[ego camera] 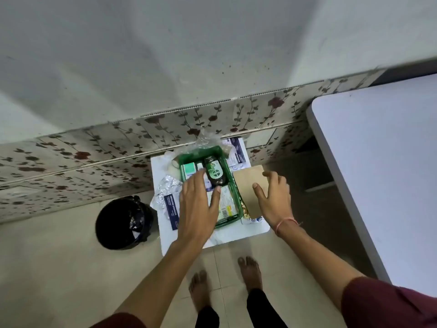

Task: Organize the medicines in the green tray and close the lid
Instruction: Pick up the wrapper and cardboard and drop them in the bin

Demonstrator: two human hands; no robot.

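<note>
A green tray sits on a small white table. Inside it lie a dark green bottle, a white and green box and other packets. My left hand hovers flat over the tray's left side, fingers spread, with its thumb tip near the bottle's base. My right hand rests on a brown paper packet just right of the tray. Whether it grips the packet is unclear. A lid is not distinguishable.
Foil blister strips and a dark blue box lie left of the tray. Clear plastic wrap and leaflets lie behind it. A black bin stands on the floor at left. A large white table is at right.
</note>
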